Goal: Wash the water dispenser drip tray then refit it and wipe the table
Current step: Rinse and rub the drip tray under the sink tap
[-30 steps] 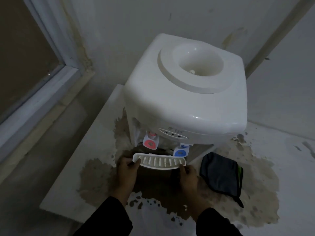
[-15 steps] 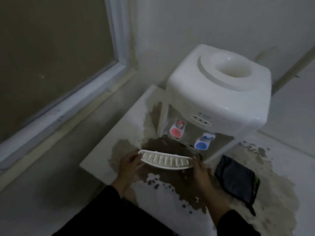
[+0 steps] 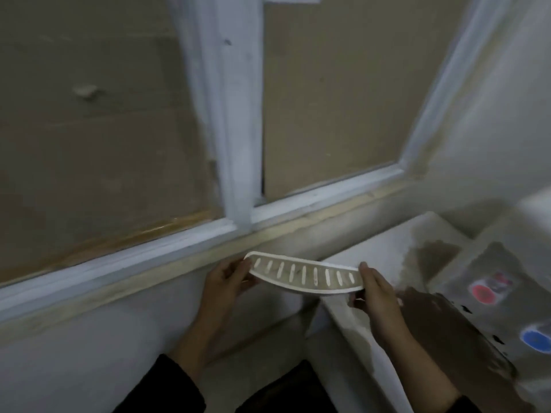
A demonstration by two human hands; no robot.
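Observation:
The white slotted drip tray (image 3: 304, 274) is in the air, off the table, held level by both hands. My left hand (image 3: 226, 281) grips its left end and my right hand (image 3: 375, 290) grips its right end. The water dispenser (image 3: 507, 263) is blurred at the right edge, showing its red tap (image 3: 483, 293) and blue tap (image 3: 535, 339). It stands on the white table (image 3: 384, 242), whose top is stained brown.
A white-framed window (image 3: 238, 114) with a sill fills the upper view, directly behind the tray. The wall below it is pale. The table's left edge (image 3: 351, 323) runs diagonally beside my right hand.
The tray has come away from the dispenser and moved left off the table, still held by both hands. The view has swung left toward the window; the dark cloth is out of view.

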